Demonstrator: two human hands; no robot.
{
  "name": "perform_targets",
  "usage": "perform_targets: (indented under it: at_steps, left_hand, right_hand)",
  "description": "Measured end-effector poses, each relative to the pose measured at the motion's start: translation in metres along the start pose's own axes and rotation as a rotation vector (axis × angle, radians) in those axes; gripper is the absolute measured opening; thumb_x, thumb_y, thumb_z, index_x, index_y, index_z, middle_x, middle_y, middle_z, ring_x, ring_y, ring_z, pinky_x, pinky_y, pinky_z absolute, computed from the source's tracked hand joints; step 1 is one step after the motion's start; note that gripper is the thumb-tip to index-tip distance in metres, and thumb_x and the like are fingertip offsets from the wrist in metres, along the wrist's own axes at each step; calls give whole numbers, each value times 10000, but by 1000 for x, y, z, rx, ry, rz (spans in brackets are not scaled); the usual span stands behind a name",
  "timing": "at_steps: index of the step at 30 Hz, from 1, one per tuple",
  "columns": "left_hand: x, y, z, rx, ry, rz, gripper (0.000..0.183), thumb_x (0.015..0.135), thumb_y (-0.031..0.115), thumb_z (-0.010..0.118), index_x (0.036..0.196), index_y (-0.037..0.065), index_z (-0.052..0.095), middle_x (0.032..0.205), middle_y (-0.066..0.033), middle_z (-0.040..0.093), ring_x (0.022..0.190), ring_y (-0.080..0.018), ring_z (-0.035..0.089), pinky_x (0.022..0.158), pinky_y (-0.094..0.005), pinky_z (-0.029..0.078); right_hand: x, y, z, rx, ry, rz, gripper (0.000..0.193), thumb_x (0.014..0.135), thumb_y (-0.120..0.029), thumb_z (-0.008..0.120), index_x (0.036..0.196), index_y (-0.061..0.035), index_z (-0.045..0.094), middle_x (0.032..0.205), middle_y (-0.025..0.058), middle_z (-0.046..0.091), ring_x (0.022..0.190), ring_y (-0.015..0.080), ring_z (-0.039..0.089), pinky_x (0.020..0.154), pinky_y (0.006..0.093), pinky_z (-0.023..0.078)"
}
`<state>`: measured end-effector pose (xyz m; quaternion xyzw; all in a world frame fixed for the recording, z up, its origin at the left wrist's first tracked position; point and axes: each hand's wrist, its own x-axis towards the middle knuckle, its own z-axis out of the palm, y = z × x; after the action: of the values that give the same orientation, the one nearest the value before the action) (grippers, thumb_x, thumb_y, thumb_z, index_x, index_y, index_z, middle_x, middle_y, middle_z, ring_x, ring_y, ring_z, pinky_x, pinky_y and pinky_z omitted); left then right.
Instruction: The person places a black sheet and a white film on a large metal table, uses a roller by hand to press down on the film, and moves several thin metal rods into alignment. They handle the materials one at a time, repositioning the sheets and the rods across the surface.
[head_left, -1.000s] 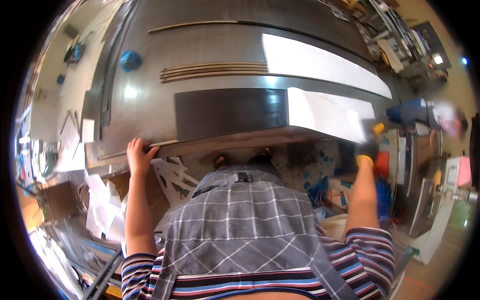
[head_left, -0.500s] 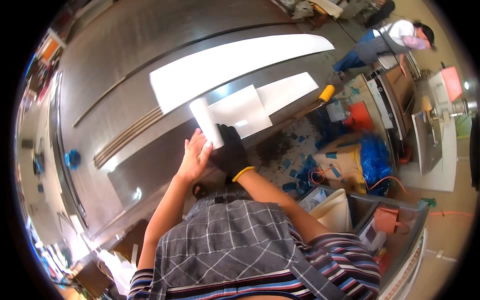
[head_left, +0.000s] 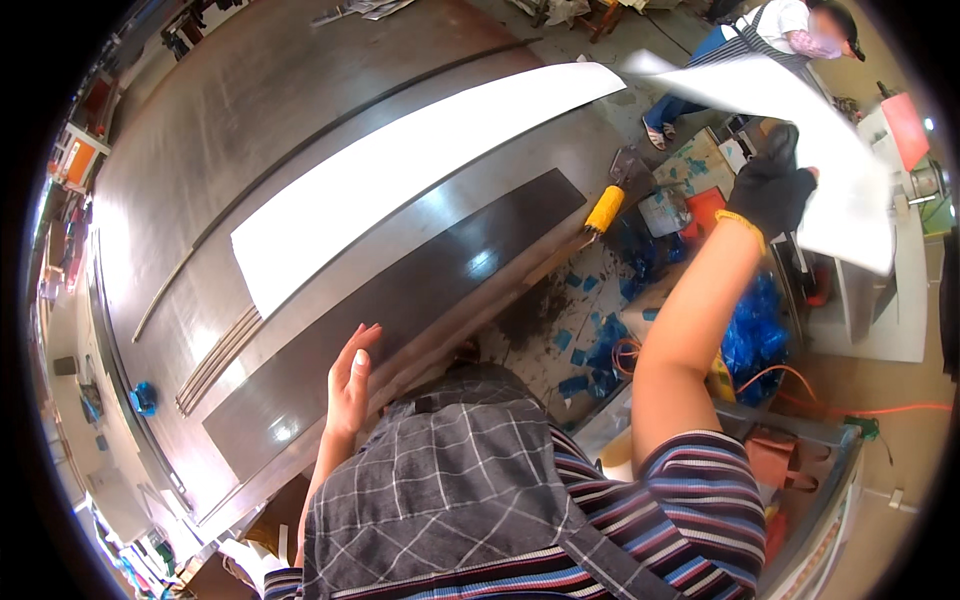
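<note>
My right hand (head_left: 772, 186), in a black glove with a yellow cuff, is raised out to the right. It is closed on a thin white sheet (head_left: 850, 190), which swings blurred beyond the fingers. Bare and with fingers stretched out, my left hand (head_left: 347, 388) hovers by the near edge of a dark rectangular panel (head_left: 400, 325) and holds nothing. Behind that panel, a long curved white sheet (head_left: 430, 170) lies flat on the metal table (head_left: 250, 120).
Thin rods (head_left: 218, 358) and a long dark strip (head_left: 330, 150) lie on the table. A yellow roller (head_left: 605, 208) rests near its right end. Blue plastic film (head_left: 752, 330) and an orange hose (head_left: 790, 372) are at right. Another person (head_left: 775, 30) stands far right.
My right hand has carried the white sheet off the dark panel, up and to the right. My left hand has let go of the sheet and moved down and left.
</note>
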<state>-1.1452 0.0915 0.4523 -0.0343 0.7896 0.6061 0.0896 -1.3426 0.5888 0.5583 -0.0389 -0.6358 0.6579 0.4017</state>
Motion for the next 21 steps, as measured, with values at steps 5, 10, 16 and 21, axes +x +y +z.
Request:
perform_targets:
  at_steps: [5,10,16,21]
  left_hand:
    - [46,32,33,-353,-116,-43,562,990,449,486,1351,19,510,1340,-146,560,1315,-269,444,1094,-418,323]
    - [62,35,3,-879,494,-126,173,933,71,599,1104,87,583,1013,-46,648,868,-170,649,696,-314,553]
    - [-132,-89,-243,-374,1290,10,230,899,115,680,1112,63,612,1079,-87,634,939,-175,624,679,-356,601]
    - [-360,-223,-416,-323,1810,-92,379,837,179,734,1171,54,605,1124,-112,619,1049,-219,581,795,-387,545]
  right_hand:
    - [-104,53,71,253,-540,190,383,1010,-294,447,1257,-5,493,1078,147,587,1032,248,587,906,353,481]
    - [-247,72,135,-290,-1133,-6,403,920,-248,601,1251,-34,515,1165,176,602,1090,312,586,977,394,444]
    - [-172,211,22,-1016,-104,73,536,799,-333,722,1123,38,511,1091,176,598,939,299,626,793,381,529]
    - [-183,230,27,-924,53,777,778,643,-428,843,1130,88,524,854,178,659,700,258,661,642,380,537]
